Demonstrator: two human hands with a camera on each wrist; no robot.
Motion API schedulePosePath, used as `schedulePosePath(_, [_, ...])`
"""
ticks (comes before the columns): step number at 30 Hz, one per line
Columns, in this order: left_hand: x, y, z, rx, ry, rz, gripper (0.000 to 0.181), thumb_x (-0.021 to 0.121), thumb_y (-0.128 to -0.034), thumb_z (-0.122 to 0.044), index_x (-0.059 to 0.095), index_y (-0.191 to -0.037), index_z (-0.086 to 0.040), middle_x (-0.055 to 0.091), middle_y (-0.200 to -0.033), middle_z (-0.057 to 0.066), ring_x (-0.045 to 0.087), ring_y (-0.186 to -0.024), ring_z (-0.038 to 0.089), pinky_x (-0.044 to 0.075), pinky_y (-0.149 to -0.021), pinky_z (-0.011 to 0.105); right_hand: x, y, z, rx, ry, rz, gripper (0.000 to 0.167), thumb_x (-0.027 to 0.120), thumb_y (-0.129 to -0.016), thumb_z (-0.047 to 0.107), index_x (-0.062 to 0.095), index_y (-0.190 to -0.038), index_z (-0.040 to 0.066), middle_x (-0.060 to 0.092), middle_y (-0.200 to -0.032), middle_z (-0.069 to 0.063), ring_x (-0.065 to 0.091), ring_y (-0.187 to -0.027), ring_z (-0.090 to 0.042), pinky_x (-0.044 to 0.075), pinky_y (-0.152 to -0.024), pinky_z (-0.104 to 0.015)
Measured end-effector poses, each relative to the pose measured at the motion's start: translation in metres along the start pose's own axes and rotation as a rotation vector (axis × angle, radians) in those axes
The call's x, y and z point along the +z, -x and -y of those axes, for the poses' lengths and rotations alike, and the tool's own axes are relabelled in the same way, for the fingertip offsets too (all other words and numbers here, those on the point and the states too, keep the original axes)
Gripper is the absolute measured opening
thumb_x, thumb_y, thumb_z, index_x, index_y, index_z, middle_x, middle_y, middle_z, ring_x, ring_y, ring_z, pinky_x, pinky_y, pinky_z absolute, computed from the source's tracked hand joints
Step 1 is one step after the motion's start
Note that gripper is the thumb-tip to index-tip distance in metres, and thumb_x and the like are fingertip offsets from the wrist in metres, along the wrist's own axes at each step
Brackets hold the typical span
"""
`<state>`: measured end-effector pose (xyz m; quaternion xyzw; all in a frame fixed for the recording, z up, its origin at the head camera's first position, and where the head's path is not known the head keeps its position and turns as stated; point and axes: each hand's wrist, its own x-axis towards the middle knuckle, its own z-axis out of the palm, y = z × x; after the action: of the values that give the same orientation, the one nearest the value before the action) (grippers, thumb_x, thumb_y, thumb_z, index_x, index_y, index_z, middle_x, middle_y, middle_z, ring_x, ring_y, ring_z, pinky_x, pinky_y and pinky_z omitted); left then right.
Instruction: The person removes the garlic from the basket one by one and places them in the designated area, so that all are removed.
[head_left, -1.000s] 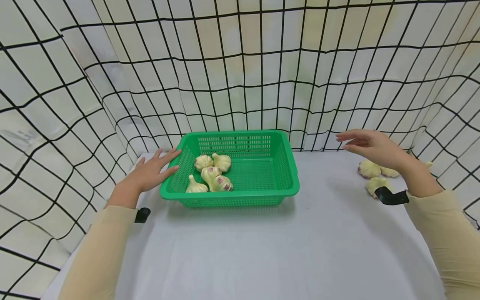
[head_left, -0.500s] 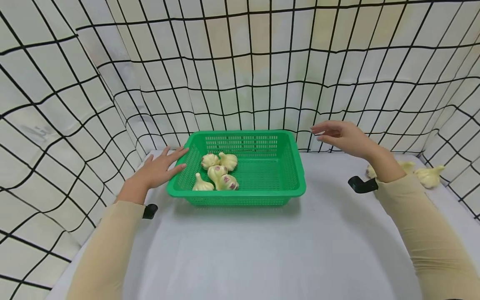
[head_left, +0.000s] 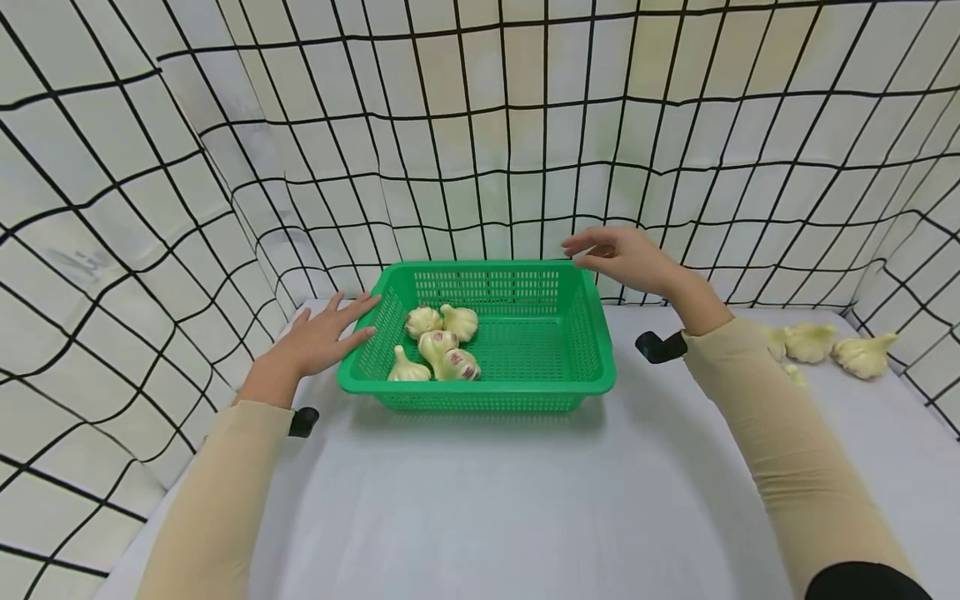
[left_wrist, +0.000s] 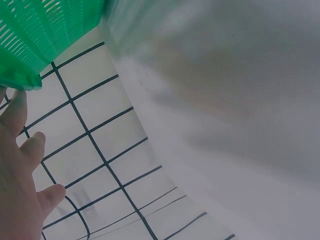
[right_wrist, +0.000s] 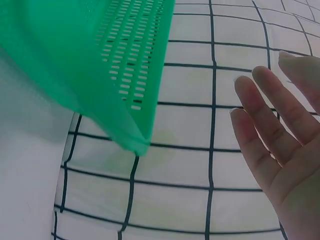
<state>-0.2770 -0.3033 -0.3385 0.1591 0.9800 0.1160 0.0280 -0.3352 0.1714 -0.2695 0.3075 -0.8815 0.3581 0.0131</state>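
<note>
Netting (head_left: 508, 107) behind basket (head_left: 480, 387) | sleeve (head_left: 780, 442) partly hides loose garlic (head_left: 810, 342) | left grip (head_left: 315, 342) spread, right grip (head_left: 622, 257) relaxed

At the right edge, the right grip (right_wrist: 297, 172), a bare hand, is showing part of its palm, and its fingers are pointing to the upper left. It is hanging apart from the green basket (right_wrist: 85, 57), which is filling the upper left with one slotted wall. Behind them, black netting (right_wrist: 212, 125) is crossing a pale backing (right_wrist: 185, 125); a whitish bench (right_wrist: 27, 160) is lying below the basket.
</note>
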Motion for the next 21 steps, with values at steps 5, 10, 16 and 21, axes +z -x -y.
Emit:
schedulePosePath(5, [0.001,-0.001,0.0,0.006,0.002,-0.004,0.069,0.039,-0.1082,-0.054,0.022,-0.166,-0.019,0.019,-0.169,0.013,0.001,-0.155,0.044,-0.004,-0.116,0.073,0.013,-0.016,0.005,0.007,-0.013,0.006,0.034,0.062,-0.104,0.016,0.064,-0.137,0.005,0.065,-0.135,-0.013,0.062,-0.119,-0.03,0.049,-0.102,-0.051])
schedulePosePath(10, [0.001,-0.001,0.0,0.007,0.003,-0.005,0.069,0.039,-0.1083,-0.053,0.022,-0.166,-0.019,0.018,-0.17,0.013,0.001,-0.155,0.044,-0.004,-0.116,0.073,0.027,-0.031,0.007,0.009,-0.038,0.003,0.034,0.061,-0.104,0.014,0.065,-0.136,0.005,0.067,-0.132,-0.014,0.063,-0.117,-0.03,0.049,-0.102,-0.05])
schedulePosePath(16, [0.0,0.0,-0.001,-0.002,0.001,0.0,0.068,0.039,-0.1084,-0.053,0.021,-0.166,-0.021,0.016,-0.17,0.011,0.0,-0.155,0.044,-0.005,-0.116,0.072,0.047,-0.044,0.006,0.037,-0.073,-0.008,0.033,0.063,-0.104,0.015,0.065,-0.135,0.005,0.065,-0.134,-0.013,0.061,-0.121,-0.03,0.048,-0.104,-0.049])
schedulePosePath(21, [-0.001,0.0,-0.003,0.0,0.006,-0.001,0.068,0.039,-0.1084,-0.053,0.021,-0.166,-0.02,0.016,-0.17,0.011,0.0,-0.155,0.044,-0.006,-0.116,0.072,0.062,-0.056,0.008,0.052,-0.065,-0.012,0.033,0.063,-0.103,0.012,0.065,-0.135,0.003,0.065,-0.134,-0.015,0.06,-0.124,-0.033,0.047,-0.105,-0.048])
